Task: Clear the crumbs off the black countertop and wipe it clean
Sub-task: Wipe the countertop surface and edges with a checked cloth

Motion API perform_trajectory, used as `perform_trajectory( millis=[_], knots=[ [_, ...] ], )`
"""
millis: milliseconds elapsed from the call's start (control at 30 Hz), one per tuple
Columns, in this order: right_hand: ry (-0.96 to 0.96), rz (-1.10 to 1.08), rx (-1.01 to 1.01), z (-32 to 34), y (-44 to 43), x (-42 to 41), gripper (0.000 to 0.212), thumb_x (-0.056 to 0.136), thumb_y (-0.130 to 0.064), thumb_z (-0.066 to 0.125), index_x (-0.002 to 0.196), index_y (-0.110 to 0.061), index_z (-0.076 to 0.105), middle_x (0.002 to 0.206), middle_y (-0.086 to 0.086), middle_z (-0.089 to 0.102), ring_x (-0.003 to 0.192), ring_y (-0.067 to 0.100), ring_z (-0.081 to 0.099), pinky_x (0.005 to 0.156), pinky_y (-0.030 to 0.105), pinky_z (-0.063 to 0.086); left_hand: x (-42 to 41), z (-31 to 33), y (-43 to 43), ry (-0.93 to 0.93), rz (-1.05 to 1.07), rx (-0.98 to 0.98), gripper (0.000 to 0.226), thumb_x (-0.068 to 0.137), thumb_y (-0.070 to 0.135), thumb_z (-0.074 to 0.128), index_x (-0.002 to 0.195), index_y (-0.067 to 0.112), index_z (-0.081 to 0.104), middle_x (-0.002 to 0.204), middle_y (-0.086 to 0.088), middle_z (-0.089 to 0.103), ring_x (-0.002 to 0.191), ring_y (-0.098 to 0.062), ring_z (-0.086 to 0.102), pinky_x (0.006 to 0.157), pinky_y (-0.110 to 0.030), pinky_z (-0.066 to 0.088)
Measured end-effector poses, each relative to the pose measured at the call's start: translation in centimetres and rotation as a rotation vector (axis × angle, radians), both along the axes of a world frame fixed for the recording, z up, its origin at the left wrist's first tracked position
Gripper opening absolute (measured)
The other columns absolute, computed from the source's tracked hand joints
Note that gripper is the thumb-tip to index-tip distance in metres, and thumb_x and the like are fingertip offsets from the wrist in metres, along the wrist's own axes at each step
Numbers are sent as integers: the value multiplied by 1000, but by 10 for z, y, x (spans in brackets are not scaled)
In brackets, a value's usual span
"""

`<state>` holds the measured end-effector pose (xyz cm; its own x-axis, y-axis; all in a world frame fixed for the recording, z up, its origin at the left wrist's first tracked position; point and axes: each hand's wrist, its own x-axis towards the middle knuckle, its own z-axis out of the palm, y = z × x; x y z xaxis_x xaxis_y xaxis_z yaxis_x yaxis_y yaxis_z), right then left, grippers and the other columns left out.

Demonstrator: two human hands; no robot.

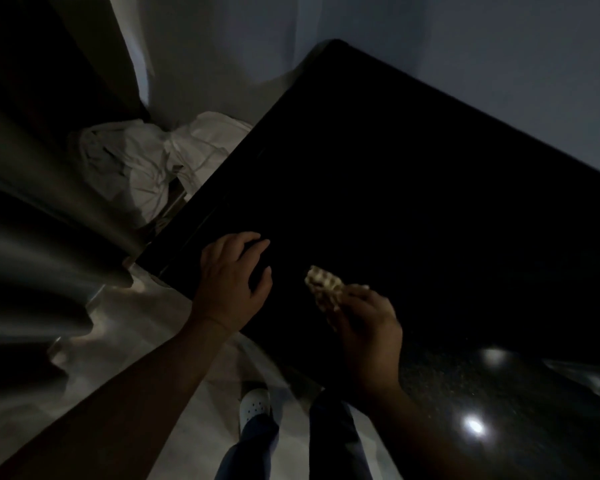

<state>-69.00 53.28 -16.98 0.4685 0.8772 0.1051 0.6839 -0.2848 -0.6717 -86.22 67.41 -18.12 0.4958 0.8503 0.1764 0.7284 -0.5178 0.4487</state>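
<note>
Two hands working at the near edge of a dim black worktop [395, 185].
The right hand [368, 327] is pinching a crumpled pale cloth [324, 284] over the edge. The left hand [231, 282] is resting beside it, fingers loose, holding nothing. Most of the surface is lying ahead and rightward of the cloth. No crumbs are showing.

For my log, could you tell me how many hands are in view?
2: left hand on the countertop's near edge; right hand beside it, gripping a cloth.

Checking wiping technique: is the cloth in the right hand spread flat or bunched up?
Bunched: the right hand grips the cloth as a crumpled wad.
</note>
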Motion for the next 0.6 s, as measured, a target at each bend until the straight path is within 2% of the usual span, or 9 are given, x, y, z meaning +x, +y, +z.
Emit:
perform_trajectory(
  millis=[67,167,233,300,367,467,600],
  knots=[
    [-12,68,-38,2,-17,-13,28,79,-15,76,106,-18,72,111,-3,65,101,9,55,85,12,41,-1,-2,1,6,-2,10,44,85,38,46,121,16,60,124,-5,55,116,-25,44,98,-46,36],
    [23,71,29,12,-18,-7,26,81,-19,67,106,-16,71,109,-8,63,98,11,58,79,25,52,-2,-3,1,19,-12,1,45,85,38,45,123,18,59,125,-4,54,117,-27,45,98,-47,36],
    [60,-36,77,16,-9,1,26,82,-19,64,106,-14,71,108,-11,59,98,13,59,78,30,54,-2,-5,1,32,-11,8,44,85,38,46,122,19,59,125,-3,53,117,-26,45,97,-47,36],
    [75,-155,55,15,-3,1,25,82,-12,68,107,-12,71,110,-8,61,100,14,58,81,34,54,-2,-6,2,26,-11,19,43,84,38,46,121,19,58,124,-3,53,116,-26,45,97,-46,36],
    [28,-154,4,12,-7,-13,29,81,-8,72,109,-13,71,113,-2,64,102,14,57,83,33,53,-2,-8,3,28,-13,27,43,84,38,47,121,20,58,124,-3,53,116,-25,44,97,-46,36],
    [-21,-37,-30,7,-26,-40,35,72,-5,79,105,-15,73,111,2,67,98,18,60,79,26,50,-3,-10,4,48,-16,30,42,85,38,47,122,20,58,125,-2,53,116,-24,43,97,-45,36],
    [-5,17,-46,11,-43,-62,41,63,-3,84,100,-19,75,106,-3,68,97,7,55,81,8,40,-3,-11,4,-3,-27,13,43,86,38,46,122,19,58,124,-4,53,116,-26,43,97,-46,37]
  ],
)
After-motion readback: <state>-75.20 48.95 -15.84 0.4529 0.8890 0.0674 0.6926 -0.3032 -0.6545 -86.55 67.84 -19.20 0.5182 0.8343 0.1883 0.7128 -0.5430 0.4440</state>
